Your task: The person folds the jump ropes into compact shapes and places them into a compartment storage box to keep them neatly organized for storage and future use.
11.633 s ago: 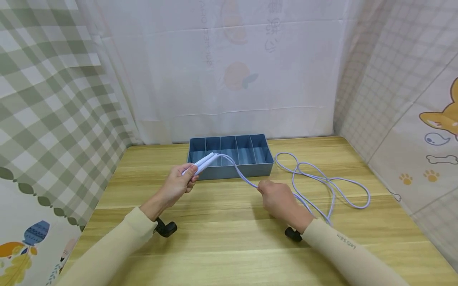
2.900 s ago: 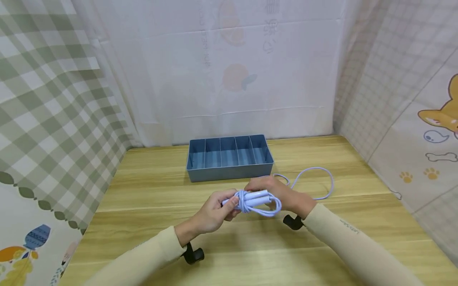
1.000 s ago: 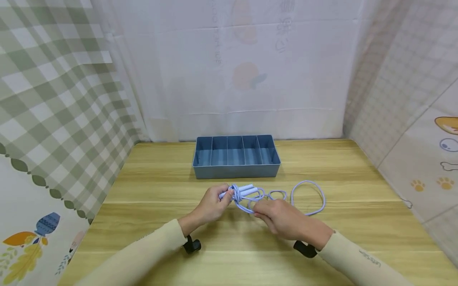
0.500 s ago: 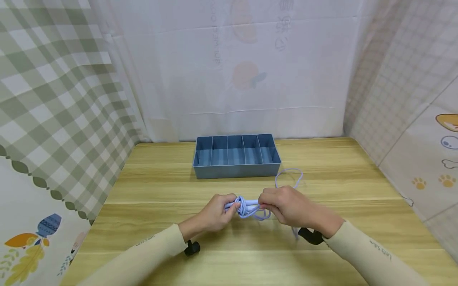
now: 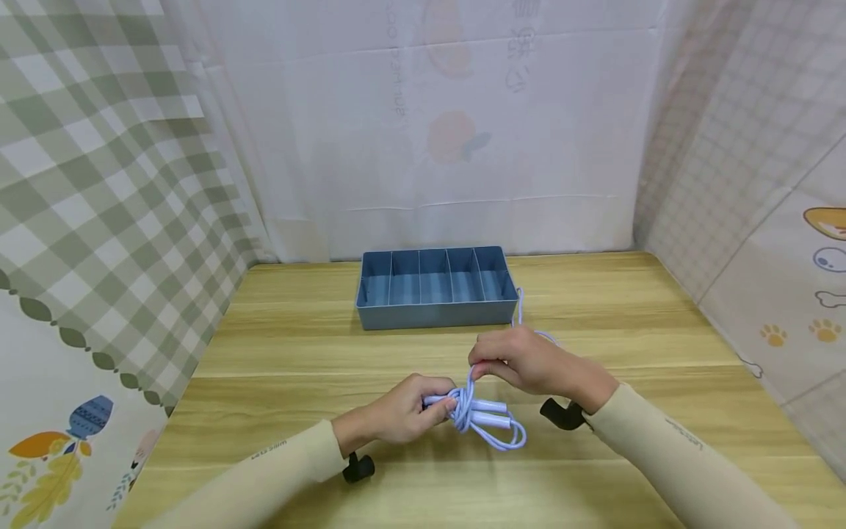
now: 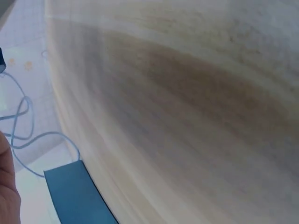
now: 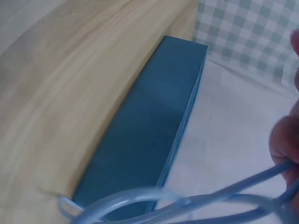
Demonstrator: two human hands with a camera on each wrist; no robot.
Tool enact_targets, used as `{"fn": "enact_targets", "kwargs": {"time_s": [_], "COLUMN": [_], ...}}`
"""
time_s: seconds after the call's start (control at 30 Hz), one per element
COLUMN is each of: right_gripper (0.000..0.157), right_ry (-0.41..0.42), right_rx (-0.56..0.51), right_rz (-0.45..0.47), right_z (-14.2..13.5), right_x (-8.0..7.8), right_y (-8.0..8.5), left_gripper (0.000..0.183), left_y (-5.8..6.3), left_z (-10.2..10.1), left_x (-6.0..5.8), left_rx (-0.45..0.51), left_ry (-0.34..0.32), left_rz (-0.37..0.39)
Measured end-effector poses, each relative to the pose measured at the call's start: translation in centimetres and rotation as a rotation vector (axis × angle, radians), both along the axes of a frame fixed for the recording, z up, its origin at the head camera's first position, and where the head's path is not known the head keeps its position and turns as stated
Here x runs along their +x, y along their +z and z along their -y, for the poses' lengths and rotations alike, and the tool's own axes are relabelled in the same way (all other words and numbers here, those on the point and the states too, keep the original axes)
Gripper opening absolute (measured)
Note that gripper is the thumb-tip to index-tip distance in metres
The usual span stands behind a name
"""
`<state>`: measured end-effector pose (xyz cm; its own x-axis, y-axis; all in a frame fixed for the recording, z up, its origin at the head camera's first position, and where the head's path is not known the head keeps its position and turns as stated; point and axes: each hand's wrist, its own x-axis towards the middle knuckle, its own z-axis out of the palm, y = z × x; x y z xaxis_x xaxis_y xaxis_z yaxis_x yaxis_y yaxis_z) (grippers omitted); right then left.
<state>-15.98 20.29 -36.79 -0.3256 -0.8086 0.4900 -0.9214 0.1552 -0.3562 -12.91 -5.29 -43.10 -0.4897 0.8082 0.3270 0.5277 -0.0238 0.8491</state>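
Note:
A lavender jump rope has two pale handles (image 5: 490, 419) lying side by side, with turns of its cord (image 5: 463, 413) wrapped around their middle. My left hand (image 5: 399, 413) grips the handles' left end between thumb and fingers. Just above and right of the bundle, my right hand (image 5: 525, 358) pinches the cord, drawn up from the wraps. A loop hangs past the handles' right ends. Behind the right hand, a loose stretch of cord (image 5: 520, 305) runs by the box's right corner. In the right wrist view, blurred cord (image 7: 135, 198) crosses low, near the curled fingers.
A blue-grey box (image 5: 436, 316) with several upright dividers stands at the back middle of the wooden table (image 5: 284, 353). White cloth (image 5: 317, 147) hangs behind the table, with green checked cloth (image 5: 132, 206) at the left and patterned cloth (image 5: 760, 257) at the right.
The cord has gone from long loose loops on the table to turns around the handles, leaving a shorter loose stretch. Lately my right hand has moved up slightly, and the left hand lower.

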Motion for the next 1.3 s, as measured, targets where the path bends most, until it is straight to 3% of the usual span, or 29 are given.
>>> {"fn": "enact_targets", "kwargs": {"time_s": [0.2, 0.33, 0.5, 0.6, 0.67, 0.8, 0.9, 1.03, 1.17, 1.3], "right_gripper": [0.009, 0.017, 0.018, 0.023, 0.025, 0.013, 0.005, 0.008, 0.025, 0.039], "right_ry": [0.069, 0.066, 0.020, -0.027, -0.076, -0.183, -0.288, -0.376, -0.351, -0.326], "right_rx": [-0.108, -0.178, -0.215, -0.219, -0.210, -0.146, -0.068, 0.017, 0.060, 0.101], "right_rz": [0.102, 0.176, 0.243, 0.210, 0.132, 0.011, -0.050, -0.130, -0.258, -0.393], "right_z": [0.4, 0.6, 1.0, 1.4, 1.6, 2.0, 2.3, 2.5, 2.6, 2.5], "right_x": [-1.1, -1.2, -0.6, -0.1, 0.2, 1.1, 1.8, 2.6, 3.3, 3.9], "right_y": [-1.8, -3.0, -4.1, -4.8, -5.4, -6.4, -6.6, -6.0, -5.1, -4.2], "left_gripper": [0.021, 0.023, 0.026, 0.030, 0.033, 0.035, 0.033, 0.029, 0.025, 0.024], "left_y": [0.6, 1.2, 1.9, 2.1, 2.2, 2.3, 2.3, 2.0, 1.6, 1.2], "left_z": [-0.2, -0.3, -0.6, -0.8, -0.9, -1.1, -1.0, -0.8, -0.4, 0.1], "left_x": [0.5, 0.9, 1.0, 0.9, 0.8, 0.4, -0.2, -1.0, -1.5, -1.8], "left_rx": [0.073, 0.157, 0.281, 0.324, 0.342, 0.354, 0.310, 0.238, 0.179, 0.139], "left_ry": [-0.052, -0.033, 0.007, 0.053, 0.115, 0.267, 0.380, 0.492, 0.566, 0.604], "left_rz": [0.060, 0.141, 0.282, 0.371, 0.418, 0.467, 0.449, 0.335, 0.175, 0.086]}}
